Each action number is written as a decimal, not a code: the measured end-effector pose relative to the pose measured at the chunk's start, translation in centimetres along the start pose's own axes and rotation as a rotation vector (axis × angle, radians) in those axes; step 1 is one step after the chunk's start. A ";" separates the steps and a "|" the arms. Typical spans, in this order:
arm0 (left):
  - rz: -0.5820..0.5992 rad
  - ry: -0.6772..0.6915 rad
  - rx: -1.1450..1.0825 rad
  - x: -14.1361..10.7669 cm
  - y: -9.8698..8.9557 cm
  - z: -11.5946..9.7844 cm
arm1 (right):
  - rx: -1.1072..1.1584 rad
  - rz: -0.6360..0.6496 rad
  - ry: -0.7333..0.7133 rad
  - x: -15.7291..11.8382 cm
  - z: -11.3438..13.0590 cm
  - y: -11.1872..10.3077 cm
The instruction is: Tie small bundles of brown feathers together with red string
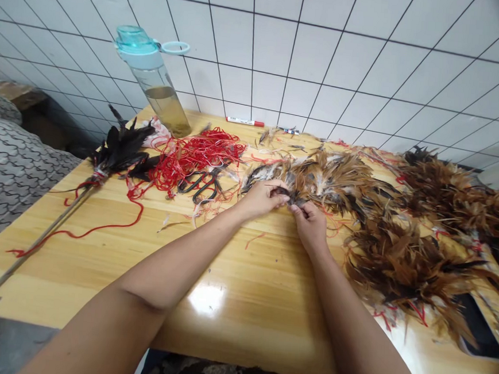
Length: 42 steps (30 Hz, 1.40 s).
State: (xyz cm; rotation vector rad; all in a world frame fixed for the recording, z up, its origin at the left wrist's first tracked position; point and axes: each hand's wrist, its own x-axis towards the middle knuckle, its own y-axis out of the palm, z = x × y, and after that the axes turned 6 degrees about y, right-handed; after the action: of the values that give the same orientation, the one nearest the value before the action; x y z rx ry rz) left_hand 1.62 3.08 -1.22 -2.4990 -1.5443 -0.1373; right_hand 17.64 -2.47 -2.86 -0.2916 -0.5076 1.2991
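Note:
My left hand (266, 200) and my right hand (310, 222) almost meet over the middle of the table, each pinching dark feathers (292, 198) between thumb and fingers. How many feathers are in each hand I cannot make out. Just behind my fingers spreads a loose pile of brown, white and black feathers (336, 179). Left of my left hand, black-handled scissors (202, 186) lie partly under a tangle of red string (195, 157). Tied bunches of brown feathers (403, 262) lie to the right of my right hand.
A stick (32, 250) with black feathers (121, 145) bound to its end slants across the left corner. Behind it stands a water bottle (165, 100). A red marker (245, 121) rests by the tiled wall, and a phone (482, 329) lies at the right.

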 end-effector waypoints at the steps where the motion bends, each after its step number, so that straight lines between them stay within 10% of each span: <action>1: -0.002 0.008 0.020 0.0 0.0 0.0 | 0.003 0.000 0.000 0.0 0.0 0.0; 15: -0.008 0.149 0.120 -0.3 1.0 -0.8 | 0.033 0.019 -0.010 0.1 -0.3 0.1; 22: -0.317 0.171 0.552 0.2 -1.9 -0.4 | 0.079 -0.039 0.109 -0.1 -0.1 0.0; 32: -0.109 0.140 1.024 -0.8 -0.7 -0.8 | 0.142 -0.050 0.169 -0.1 0.1 0.0; 42: -0.100 -0.002 0.291 -0.3 -0.1 -1.3 | 0.151 -0.070 0.175 -0.2 0.1 0.0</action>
State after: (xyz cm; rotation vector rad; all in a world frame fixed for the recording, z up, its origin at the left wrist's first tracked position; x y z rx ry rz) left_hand 1.41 2.57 0.00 -2.2005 -1.5638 0.0708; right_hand 17.56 -2.63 -2.79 -0.2562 -0.2674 1.2240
